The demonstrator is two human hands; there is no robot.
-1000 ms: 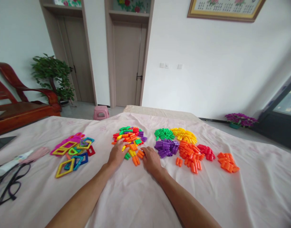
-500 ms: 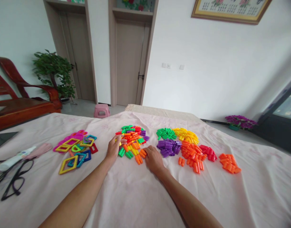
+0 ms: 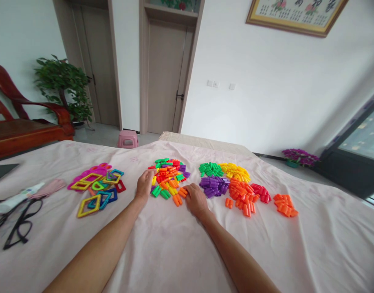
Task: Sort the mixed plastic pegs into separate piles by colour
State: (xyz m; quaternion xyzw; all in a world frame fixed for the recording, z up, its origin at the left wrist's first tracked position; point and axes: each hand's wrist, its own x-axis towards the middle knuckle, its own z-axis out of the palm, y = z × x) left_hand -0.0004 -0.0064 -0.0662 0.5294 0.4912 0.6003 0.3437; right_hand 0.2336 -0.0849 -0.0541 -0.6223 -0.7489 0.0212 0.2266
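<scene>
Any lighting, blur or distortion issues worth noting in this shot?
Head view: light is soft, with gentle shading in the folds of the cloth; head view: the white wall dims toward the right; head view: the door and framed picture lean, perhaps wide-angle distortion or camera tilt; head view: fine detail on the large orange pile and the fingertips of the left hand is soft.

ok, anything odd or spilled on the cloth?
No spill visible. Orange looks split, though: a small orange pile sits right of the red pile, apart from the big orange pile, and a stray orange bit lies left of the big one.
</scene>
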